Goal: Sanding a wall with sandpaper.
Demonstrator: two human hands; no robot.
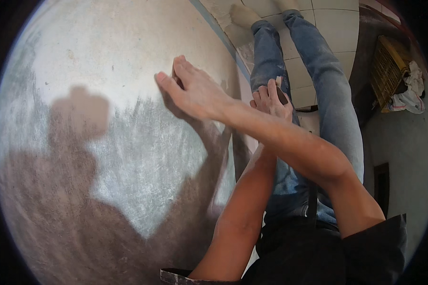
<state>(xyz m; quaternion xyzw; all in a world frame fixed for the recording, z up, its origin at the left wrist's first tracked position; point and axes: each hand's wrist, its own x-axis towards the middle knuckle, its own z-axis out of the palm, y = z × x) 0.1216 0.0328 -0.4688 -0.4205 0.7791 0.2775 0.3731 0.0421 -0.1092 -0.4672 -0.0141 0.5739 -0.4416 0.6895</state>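
Note:
A wall [135, 167] fills the left side, whitish higher in the picture and scuffed grey lower down. My right hand [199, 89] is at this wall, thumb spread from the bent fingers. A dark patch shows between thumb and fingers; whether it is a held thing or shadow is unclear. My right forearm crosses over the left one. Beside my jeans, my left hand [273, 101] grips a small dark object [281, 96] with a pale piece at its end. The fingers hide most of it, so its kind is unclear.
Pale square tiles [333, 30] cover the floor around my bare feet. A blue-grey strip [217, 30] runs along the wall's foot. Off to the right are a yellow slatted rack or basket [388, 71] and a crumpled white cloth or sack [412, 89]. My shadow falls across the wall.

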